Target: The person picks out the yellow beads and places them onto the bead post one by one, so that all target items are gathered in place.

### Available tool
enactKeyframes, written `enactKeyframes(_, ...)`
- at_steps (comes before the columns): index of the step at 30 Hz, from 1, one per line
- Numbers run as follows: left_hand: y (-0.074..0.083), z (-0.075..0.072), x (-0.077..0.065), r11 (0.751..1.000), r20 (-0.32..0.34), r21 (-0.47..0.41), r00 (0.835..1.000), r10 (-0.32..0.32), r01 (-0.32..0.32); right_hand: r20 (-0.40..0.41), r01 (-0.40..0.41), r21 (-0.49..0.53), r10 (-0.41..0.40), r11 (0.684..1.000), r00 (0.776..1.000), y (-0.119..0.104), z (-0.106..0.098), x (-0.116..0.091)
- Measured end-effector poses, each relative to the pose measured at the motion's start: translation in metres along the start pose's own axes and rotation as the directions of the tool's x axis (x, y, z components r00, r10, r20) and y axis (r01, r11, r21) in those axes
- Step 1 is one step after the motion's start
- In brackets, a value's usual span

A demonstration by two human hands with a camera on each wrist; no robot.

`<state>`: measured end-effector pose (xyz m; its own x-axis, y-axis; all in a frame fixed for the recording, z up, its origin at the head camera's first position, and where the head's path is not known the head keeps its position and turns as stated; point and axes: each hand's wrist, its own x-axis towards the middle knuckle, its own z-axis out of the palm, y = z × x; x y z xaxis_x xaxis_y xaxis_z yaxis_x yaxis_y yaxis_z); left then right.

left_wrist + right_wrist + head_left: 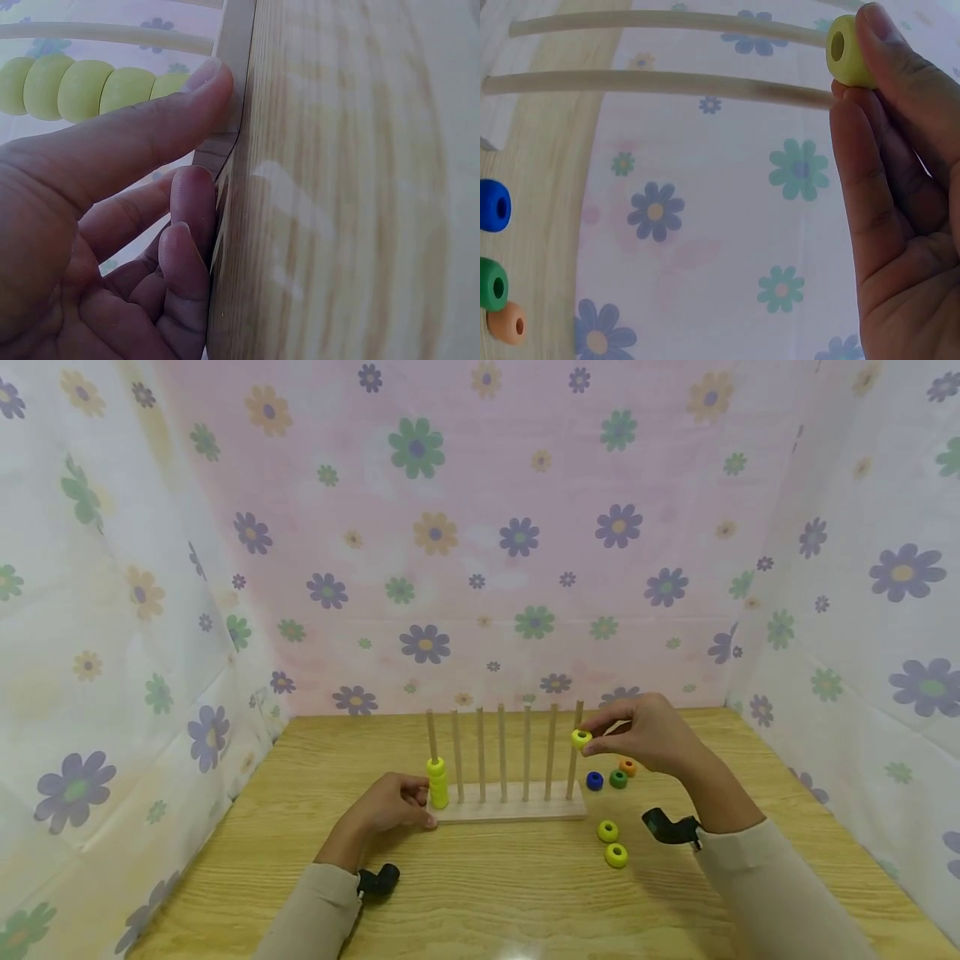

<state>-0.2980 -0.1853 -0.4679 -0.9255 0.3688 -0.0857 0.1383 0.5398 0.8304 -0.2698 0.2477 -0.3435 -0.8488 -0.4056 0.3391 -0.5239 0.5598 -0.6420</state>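
Note:
A wooden peg rack (506, 811) with several upright pegs stands on the table. Yellow beads (438, 787) are stacked on its leftmost peg. My left hand (392, 802) grips the left end of the rack's base, its thumb on the front edge as the left wrist view shows. Up at the right end of the rack, my right hand (648, 735) pinches a yellow bead (581, 739) between thumb and fingertips. That bead is beside the upper part of the rightmost peg (573, 768), its hole visible in the right wrist view (838, 46).
On the table right of the rack lie a blue bead (595, 781), a green bead (618, 778) and an orange bead (628, 767). Nearer the front are two yellow beads, one (608, 832) behind the other (617, 856). Flowered cloth (480, 552) encloses the table's back and sides.

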Motion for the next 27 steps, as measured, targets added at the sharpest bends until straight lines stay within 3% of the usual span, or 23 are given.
enactKeyframes(7,0.004,0.002,-0.001,1.000,-0.010,0.003,1.000,-0.020,0.020,-0.007,0.060,-0.019,-0.061,0.998,0.998,-0.008,0.002,0.006)
enactKeyframes(18,0.007,-0.001,0.000,0.999,0.003,0.050,1.000,-0.013,0.012,-0.008,0.132,0.047,-0.132,0.990,0.991,-0.030,0.012,0.020)
enactKeyframes(27,0.011,0.000,0.000,0.995,-0.039,0.099,0.999,-0.023,0.027,-0.020,0.199,0.029,-0.199,0.980,0.980,-0.042,0.020,0.030)
